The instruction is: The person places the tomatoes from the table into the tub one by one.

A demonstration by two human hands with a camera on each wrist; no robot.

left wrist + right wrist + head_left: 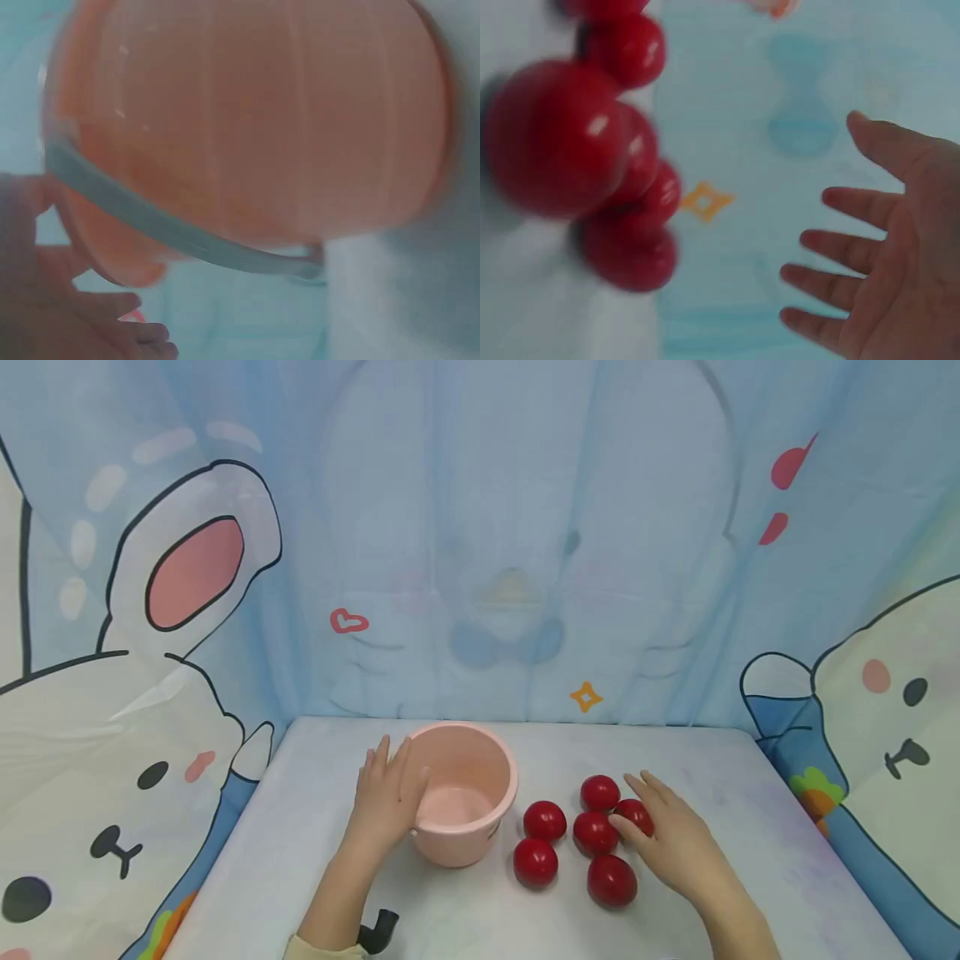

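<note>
A pink plastic bucket (459,842) stands upright on the table, its open top showing a bare inside. In the left wrist view, the bucket (255,112) has a grey handle (187,238) hanging down its side. My left hand (387,797) is at the bucket's left rim with its fingers spread, and they are not curled round it. Several shiny, dark red round fruits (612,882) lie grouped to the bucket's right. Over the rightmost fruit (633,817) is my right hand (675,839), fingers extended and thumb apart. The right wrist view shows this hand (900,255) holding nothing.
The white table (750,827) ends at the back against a light blue curtain (510,527) printed with cartoon animals. More curtain hangs at both sides. A black strap-like piece (381,931) is by my left wrist, near a beige sleeve (318,950).
</note>
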